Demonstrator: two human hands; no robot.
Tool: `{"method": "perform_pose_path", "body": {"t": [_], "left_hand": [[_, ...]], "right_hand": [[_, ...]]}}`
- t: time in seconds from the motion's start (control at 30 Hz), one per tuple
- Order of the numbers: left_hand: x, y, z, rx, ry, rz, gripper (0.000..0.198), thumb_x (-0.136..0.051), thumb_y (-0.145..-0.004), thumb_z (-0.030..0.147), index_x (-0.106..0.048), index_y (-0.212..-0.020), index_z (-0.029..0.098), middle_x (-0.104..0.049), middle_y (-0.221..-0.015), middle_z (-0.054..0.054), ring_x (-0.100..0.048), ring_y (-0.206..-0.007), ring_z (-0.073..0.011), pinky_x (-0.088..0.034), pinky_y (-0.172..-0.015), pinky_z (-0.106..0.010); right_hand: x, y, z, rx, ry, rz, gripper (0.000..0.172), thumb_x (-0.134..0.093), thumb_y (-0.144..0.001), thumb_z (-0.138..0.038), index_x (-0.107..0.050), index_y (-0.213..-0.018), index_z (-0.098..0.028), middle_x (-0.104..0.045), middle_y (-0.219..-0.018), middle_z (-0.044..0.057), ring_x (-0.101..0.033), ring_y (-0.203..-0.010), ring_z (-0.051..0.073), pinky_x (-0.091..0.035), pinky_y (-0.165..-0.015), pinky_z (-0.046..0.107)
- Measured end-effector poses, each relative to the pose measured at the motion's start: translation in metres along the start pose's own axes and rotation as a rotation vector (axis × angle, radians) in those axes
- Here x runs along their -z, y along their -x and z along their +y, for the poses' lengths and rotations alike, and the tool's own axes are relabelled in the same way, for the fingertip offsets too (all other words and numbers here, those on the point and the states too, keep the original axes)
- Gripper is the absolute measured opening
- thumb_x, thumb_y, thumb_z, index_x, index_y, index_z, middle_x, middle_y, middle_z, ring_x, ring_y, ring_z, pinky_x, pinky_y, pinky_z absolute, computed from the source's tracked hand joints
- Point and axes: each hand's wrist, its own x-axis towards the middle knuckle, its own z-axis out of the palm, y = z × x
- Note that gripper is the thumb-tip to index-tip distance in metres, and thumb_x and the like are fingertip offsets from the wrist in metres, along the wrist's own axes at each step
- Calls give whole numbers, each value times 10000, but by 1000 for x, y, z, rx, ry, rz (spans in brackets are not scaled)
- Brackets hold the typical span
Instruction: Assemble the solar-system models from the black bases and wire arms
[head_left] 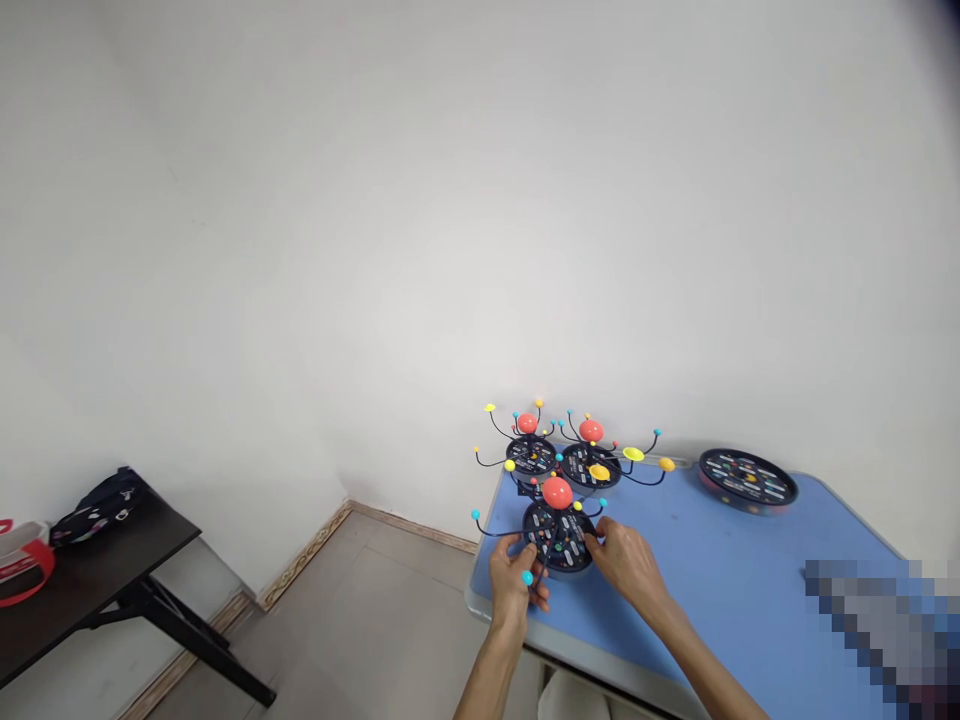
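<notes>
A solar system model with a round black base [574, 543] stands near the left end of the blue table. A red ball [557, 493] rises at its centre, and thin curved arms carry small blue, yellow and orange balls. My left hand [510, 580] grips the base at its left front rim, thumb on top and fingers underneath. At the right rim, my right hand [628, 558] pinches the base's edge; its fingertips are partly hidden. Just behind stand two similar models, one at the back left [527, 458] and another at the back right [577, 466].
A round black base without arms [750, 478] lies at the back right of the blue table [697, 570], against the wall. A pixelated patch [870, 630] covers the right front. Far left, a black table [112, 565] holds a dark bag [97, 508] and a red-and-clear container [26, 555].
</notes>
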Motion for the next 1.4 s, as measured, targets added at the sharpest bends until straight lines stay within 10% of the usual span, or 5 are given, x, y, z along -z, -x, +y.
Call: {"method": "perform_pose_path", "body": {"t": [0.37, 1.4], "left_hand": [[-2, 3, 6, 29, 2, -23, 807, -726, -470, 573, -514, -1103, 119, -573, -440, 38, -479, -316, -139, -341, -279, -222], [9, -1, 7, 82, 26, -101, 720, -814, -523, 445, -554, -1127, 152, -589, -471, 37, -498, -332, -130, -332, -305, -189]], "right_hand": [[-12, -20, 7, -105, -140, -48, 285, -515, -983, -403, -667, -943, -165, -716, -906, 28, -675, -825, 163, -536, -784, 361], [-11, -16, 12, -231, -467, -132, 279, -604, -941, -358, -628, -1143, -166, -668, -1125, 60, -663, -933, 196, -564, -806, 404]]}}
